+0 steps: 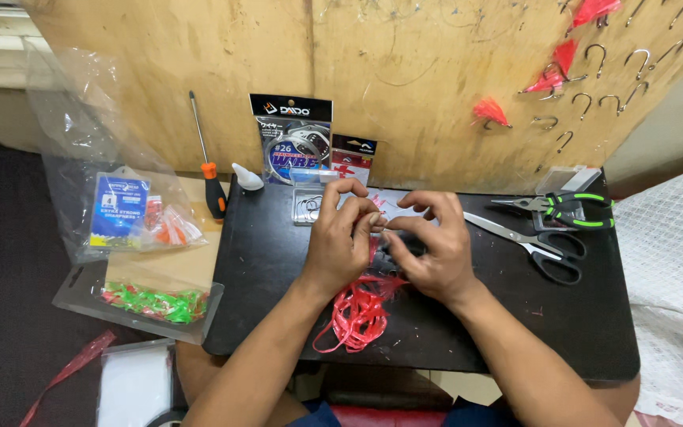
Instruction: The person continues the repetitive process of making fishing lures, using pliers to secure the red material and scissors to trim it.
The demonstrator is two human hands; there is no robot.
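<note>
Hands pinched together, left hand (pixel 344 237) and right hand (pixel 428 249) grasping red strands (pixel 357 312), strands trailing toward the person.

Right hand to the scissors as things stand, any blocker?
Probably yes. The scissors lie flat on the black board just beside the right hand, with bare board between them. But that hand is pinching something small together with the left hand, so it isn't free.
</note>
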